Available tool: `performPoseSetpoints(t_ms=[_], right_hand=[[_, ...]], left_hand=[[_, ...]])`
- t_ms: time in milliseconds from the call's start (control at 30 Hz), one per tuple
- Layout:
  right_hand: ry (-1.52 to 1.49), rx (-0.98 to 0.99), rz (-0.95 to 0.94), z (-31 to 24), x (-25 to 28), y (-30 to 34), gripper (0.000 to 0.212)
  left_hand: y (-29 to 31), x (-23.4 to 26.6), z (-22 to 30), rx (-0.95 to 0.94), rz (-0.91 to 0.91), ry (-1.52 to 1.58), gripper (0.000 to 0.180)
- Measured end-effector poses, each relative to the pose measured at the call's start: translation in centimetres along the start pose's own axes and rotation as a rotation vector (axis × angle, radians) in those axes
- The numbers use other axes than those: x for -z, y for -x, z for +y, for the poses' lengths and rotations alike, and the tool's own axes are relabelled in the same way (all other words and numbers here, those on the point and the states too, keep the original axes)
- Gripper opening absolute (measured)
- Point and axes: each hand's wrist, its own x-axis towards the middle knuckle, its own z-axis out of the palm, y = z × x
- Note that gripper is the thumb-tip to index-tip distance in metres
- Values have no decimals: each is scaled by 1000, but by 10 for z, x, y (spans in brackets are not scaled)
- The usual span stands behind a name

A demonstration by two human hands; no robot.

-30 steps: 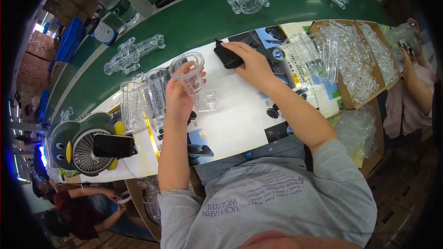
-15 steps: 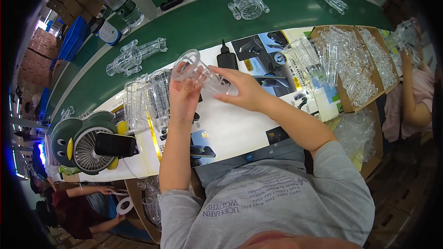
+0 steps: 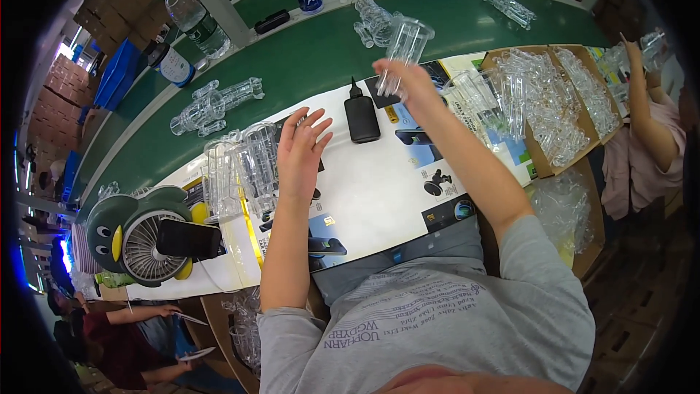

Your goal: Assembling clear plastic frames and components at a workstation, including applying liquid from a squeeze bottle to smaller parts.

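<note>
My right hand [image 3: 414, 87] is raised at the near edge of the green belt [image 3: 306, 55], its fingers closed around a clear plastic tube with a wide flanged end [image 3: 410, 42]. Behind that tube lies another clear plastic piece [image 3: 373, 18] on the belt, partly covered. My left hand [image 3: 300, 153] hovers over the sheet-covered table, fingers spread and holding nothing. Close to its left stand several clear plastic tubes [image 3: 251, 164]. Between my hands a black squeeze bottle with a pointed nozzle [image 3: 362, 118] rests on the printed sheet [image 3: 364, 204].
Cardboard boxes of small clear parts [image 3: 565, 135] sit at right, beside more clear tubes [image 3: 477, 98]. A penguin-shaped fan [image 3: 109, 230] with a phone [image 3: 188, 238] before it stands at left. Clear pieces [image 3: 219, 104] and drink bottles [image 3: 193, 18] line the belt. People work on both sides.
My left hand has let go of the clear plastic piece and its fingers have spread. My right hand has carried the piece up and away toward the belt.
</note>
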Motion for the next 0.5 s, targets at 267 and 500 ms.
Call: performPoseSetpoints(t_ms=[267,500], right_hand=[[-321,-79,3,-12,14,-113,20],[-368,-152,208,-3,-4,-154,18]], left_hand=[[-2,3,0,62,-77,1,27],[2,9,2,58,-89,28,22]])
